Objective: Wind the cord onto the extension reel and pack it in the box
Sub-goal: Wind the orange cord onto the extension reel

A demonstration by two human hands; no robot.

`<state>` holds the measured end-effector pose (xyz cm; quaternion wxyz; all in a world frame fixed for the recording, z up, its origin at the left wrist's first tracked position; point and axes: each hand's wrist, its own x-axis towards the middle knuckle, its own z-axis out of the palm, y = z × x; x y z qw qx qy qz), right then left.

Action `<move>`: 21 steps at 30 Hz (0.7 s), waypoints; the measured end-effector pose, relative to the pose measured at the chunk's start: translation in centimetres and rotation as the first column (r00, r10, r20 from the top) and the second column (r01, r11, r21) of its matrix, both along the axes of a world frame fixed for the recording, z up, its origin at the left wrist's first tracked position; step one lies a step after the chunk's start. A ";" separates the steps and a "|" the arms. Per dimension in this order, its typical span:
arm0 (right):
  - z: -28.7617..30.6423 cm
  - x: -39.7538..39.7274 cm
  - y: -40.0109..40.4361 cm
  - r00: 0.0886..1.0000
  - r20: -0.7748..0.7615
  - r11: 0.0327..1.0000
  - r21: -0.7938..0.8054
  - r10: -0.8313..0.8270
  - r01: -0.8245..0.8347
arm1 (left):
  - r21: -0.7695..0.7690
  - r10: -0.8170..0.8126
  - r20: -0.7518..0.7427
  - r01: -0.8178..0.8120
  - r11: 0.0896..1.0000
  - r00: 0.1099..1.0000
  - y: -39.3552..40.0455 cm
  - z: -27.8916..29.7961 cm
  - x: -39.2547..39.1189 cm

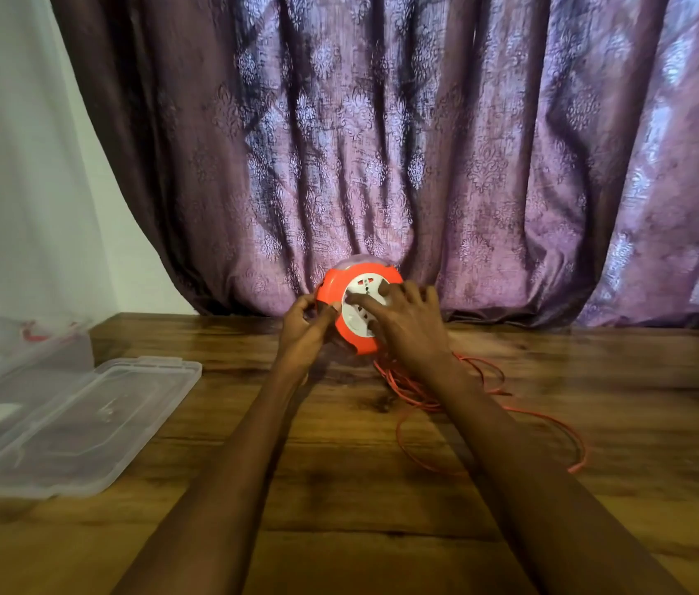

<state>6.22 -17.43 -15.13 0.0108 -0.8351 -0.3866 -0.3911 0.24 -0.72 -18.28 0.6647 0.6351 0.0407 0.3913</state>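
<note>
Two hands are seen at the orange extension reel point(354, 311), held tilted above the wooden table point(339, 487) before the curtain point(382, 143): the left hand point(305, 326) grips its rim, the right hand point(403, 324) lies with fingers spread on its white face, while the loose cord point(489, 405), heaped just right of the reel, is best fed on under even tension.

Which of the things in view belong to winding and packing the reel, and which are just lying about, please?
Job:
- round orange plastic reel with white socket face
- loose orange cord
- clear plastic box
- clear plastic lid

Lying about:
- purple patterned curtain
- wooden table
</note>
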 end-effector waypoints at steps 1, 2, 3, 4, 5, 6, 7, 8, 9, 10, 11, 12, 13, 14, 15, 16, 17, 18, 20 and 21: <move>-0.1 -0.1 0.1 1.000 -0.011 1.000 0.017 -0.004 0.004 | 0.002 0.007 0.010 -0.007 1.000 1.000 0.0 -0.1 0.1; -0.3 -0.1 0.1 1.000 -0.015 0.999 0.034 -0.006 0.006 | 0.006 0.010 0.018 -0.010 1.000 1.000 0.0 -0.2 0.2; -0.4 -0.2 0.1 1.000 -0.014 0.999 0.051 -0.004 0.005 | 0.007 0.009 0.020 -0.009 1.000 1.000 0.0 -0.2 0.3; -0.4 -0.1 0.1 1.000 -0.005 0.998 0.068 0.000 0.000 | 0.005 0.004 0.024 -0.004 1.000 1.000 0.0 -0.3 0.3; -0.4 -0.1 0.1 1.000 0.015 0.997 0.080 0.005 -0.007 | -0.003 -0.004 0.031 0.004 1.000 1.000 0.0 -0.4 0.3; -0.4 -0.1 0.0 0.999 0.037 0.996 0.089 0.011 -0.014 | -0.017 -0.014 0.041 0.015 1.000 0.999 -0.1 -0.4 0.2; -0.1 -0.1 -0.1 0.998 0.063 0.994 0.101 0.022 -0.028 | -0.034 -0.023 0.051 0.024 0.999 0.998 -0.3 -0.3 0.2; 0.2 0.0 -0.1 0.995 0.096 0.992 0.120 0.037 -0.048 | -0.045 -0.033 0.059 0.035 0.998 0.998 -0.5 -0.2 0.2; 0.5 0.2 -0.2 0.990 0.138 0.989 0.138 0.044 -0.063 | -0.049 -0.047 0.064 0.050 0.998 0.997 -0.9 -0.2 0.2; 0.8 0.6 -0.2 0.982 0.184 0.987 0.147 0.033 -0.061 | -0.048 -0.063 0.067 0.066 0.997 0.996 -1.2 -0.1 0.3; 1.0 1.0 -0.2 0.975 0.223 0.987 0.153 0.010 -0.045 | -0.041 -0.070 0.068 0.073 0.996 0.995 -1.6 -0.1 0.3; 1.1 1.5 -0.4 0.970 0.244 0.986 0.164 -0.013 -0.028 | -0.028 -0.063 0.065 0.065 0.997 0.996 -1.8 0.0 0.4; 1.1 1.7 -0.5 0.968 0.251 0.982 0.185 -0.027 -0.021 | -0.011 -0.050 0.061 0.051 0.999 0.997 -1.9 0.1 0.4; 1.0 1.8 -0.7 0.969 0.243 0.976 0.216 -0.034 -0.020 | 0.006 -0.041 0.056 0.041 0.999 0.998 -1.9 0.2 0.4; 0.9 1.8 -0.9 0.974 0.224 0.968 0.251 -0.041 -0.017 | 0.021 -0.047 0.052 0.046 0.999 0.998 -2.0 0.2 0.5; 0.7 1.6 -1.0 0.981 0.188 0.958 0.286 -0.053 -0.003 | 0.033 -0.058 0.043 0.057 0.998 0.997 -1.9 0.2 0.5; 0.6 1.3 -1.0 0.990 0.127 0.945 0.327 -0.066 0.021 | 0.040 -0.064 0.031 0.063 0.997 0.997 -2.0 0.0 0.6; 0.6 1.0 -0.8 0.997 0.034 0.924 0.379 -0.075 0.056 | 0.039 -0.062 0.020 0.061 0.997 0.998 -2.2 -0.2 0.7; 0.9 0.5 -0.3 0.970 -0.243 0.853 0.500 -0.030 0.152 | 0.004 -0.064 0.013 0.064 0.998 0.998 -2.8 -0.6 0.8; 1.1 0.2 0.1 0.916 -0.399 0.801 0.561 0.043 0.207 | -0.019 -0.070 0.013 0.071 0.997 0.997 -3.1 -0.9 0.9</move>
